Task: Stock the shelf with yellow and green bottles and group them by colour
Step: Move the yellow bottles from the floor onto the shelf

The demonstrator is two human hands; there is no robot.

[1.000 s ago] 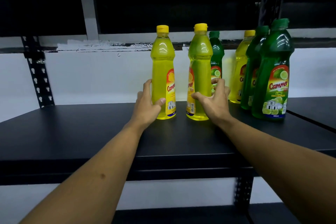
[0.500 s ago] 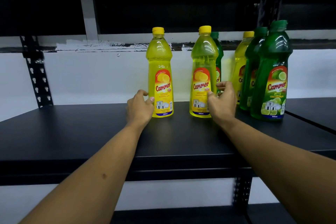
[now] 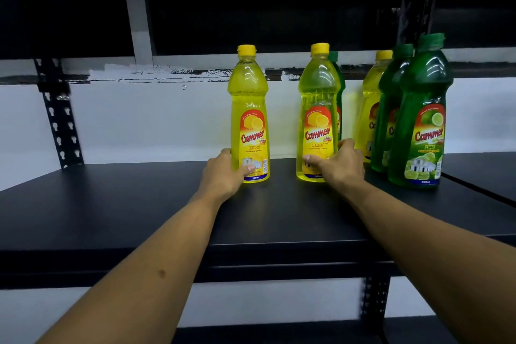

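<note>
Black metal shelf (image 3: 139,212) against a white wall holds upright bottles. Left hand (image 3: 223,176) fingers wrap the base of one yellow bottle (image 3: 250,117); right hand (image 3: 339,166) fingers clasp a second yellow bottle (image 3: 318,114). Green bottles (image 3: 421,120) stand just right.

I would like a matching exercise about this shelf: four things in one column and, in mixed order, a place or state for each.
Things
1. left hand
2. right hand
3. front green bottle
4. green bottle at the back

Places or states
A. stands free at the right, label facing forward
B. mostly hidden behind a yellow bottle
C. on the base of the left yellow bottle
D. on the base of the middle yellow bottle

Pairs: 1-C, 2-D, 3-A, 4-B
</note>
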